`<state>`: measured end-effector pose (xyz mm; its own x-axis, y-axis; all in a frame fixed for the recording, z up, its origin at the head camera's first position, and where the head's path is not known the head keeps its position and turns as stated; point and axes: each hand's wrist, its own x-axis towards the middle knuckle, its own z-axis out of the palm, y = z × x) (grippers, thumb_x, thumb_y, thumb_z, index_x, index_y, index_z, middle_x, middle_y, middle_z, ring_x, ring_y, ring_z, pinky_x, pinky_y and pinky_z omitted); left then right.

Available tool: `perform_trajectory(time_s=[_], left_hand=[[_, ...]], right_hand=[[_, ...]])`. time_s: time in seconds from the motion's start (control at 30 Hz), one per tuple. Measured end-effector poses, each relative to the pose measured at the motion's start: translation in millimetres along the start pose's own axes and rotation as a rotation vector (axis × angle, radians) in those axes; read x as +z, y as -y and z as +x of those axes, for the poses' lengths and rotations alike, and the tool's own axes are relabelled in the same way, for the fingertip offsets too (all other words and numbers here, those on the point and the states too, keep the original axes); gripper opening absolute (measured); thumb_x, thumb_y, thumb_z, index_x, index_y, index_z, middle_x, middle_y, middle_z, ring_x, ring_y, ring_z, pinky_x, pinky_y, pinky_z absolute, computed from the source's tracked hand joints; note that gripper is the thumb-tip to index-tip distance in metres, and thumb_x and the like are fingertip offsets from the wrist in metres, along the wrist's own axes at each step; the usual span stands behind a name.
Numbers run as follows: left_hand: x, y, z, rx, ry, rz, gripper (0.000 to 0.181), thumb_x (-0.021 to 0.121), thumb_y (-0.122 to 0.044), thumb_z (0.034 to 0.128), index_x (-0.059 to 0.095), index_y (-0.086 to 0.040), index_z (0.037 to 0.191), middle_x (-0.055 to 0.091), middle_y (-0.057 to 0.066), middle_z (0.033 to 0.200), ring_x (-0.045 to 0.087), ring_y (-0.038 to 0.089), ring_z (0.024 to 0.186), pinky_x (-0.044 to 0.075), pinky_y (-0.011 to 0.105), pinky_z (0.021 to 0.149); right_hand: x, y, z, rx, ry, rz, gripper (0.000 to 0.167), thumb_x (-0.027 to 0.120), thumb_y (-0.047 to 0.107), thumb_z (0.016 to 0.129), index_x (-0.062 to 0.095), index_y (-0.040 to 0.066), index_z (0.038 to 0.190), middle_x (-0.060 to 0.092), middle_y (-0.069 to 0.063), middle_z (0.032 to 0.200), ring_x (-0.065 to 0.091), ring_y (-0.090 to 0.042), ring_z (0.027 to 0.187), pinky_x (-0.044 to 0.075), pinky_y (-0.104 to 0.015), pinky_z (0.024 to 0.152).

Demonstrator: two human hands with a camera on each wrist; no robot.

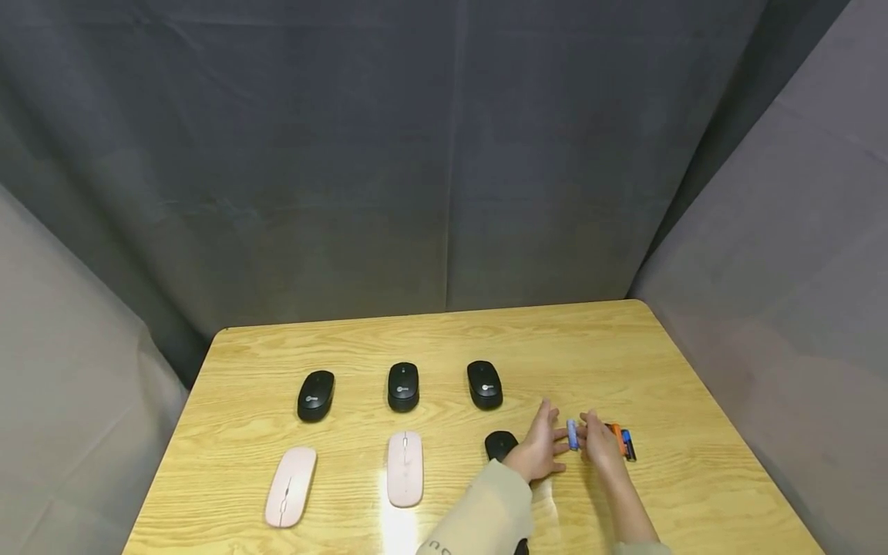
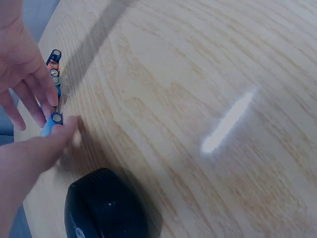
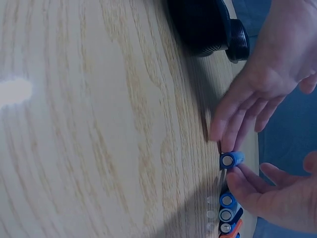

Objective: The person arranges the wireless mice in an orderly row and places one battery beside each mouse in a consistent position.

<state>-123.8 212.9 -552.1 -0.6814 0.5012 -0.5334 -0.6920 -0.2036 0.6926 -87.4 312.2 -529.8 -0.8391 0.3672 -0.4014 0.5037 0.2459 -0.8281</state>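
Observation:
A light blue cylindrical battery lies on the table between the two hands. From its left, the left hand reaches in with fingers extended, tips at the battery's side. On the other side is the right hand, its fingertips touching or nearly touching the same battery; the right wrist view shows its fingers right beside it. Close by the right hand, several more batteries, blue and orange, lie side by side, partly hidden by it. A black mouse is partly covered by the left hand and sleeve.
Three black mice, left, middle and right, form a back row. Two pink mice, left and right, lie nearer the front. The wooden table is bounded by grey curtains.

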Motion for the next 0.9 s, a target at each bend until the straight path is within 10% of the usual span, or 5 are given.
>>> perform_trajectory(time_s=[0.3,0.9], left_hand=[[-2.8,-0.4,-2.8,-0.034,-0.075,0.078,0.078,0.033,-0.063,0.0882,0.036,-0.002,0.136,0.050,0.024,0.118,0.048,0.044,0.104,0.030,0.068,0.088],[-5.7,2.0,-10.1,-0.082,-0.075,0.171,0.077,0.036,-0.059,0.0892,0.044,0.008,0.126,0.052,0.020,0.109,0.050,0.041,0.098,0.040,0.065,0.079]], right_hand=[[0.2,-7.4,-0.2,-0.014,0.074,-0.069,0.049,0.031,0.019,0.098,0.029,-0.014,0.134,0.039,-0.036,0.128,0.043,-0.045,0.115,0.042,-0.048,0.092],[5.3,-22.4,-5.1,-0.044,0.025,-0.054,0.038,0.046,-0.009,0.084,0.045,-0.017,0.122,0.052,-0.032,0.108,0.056,-0.031,0.093,0.053,-0.035,0.071]])
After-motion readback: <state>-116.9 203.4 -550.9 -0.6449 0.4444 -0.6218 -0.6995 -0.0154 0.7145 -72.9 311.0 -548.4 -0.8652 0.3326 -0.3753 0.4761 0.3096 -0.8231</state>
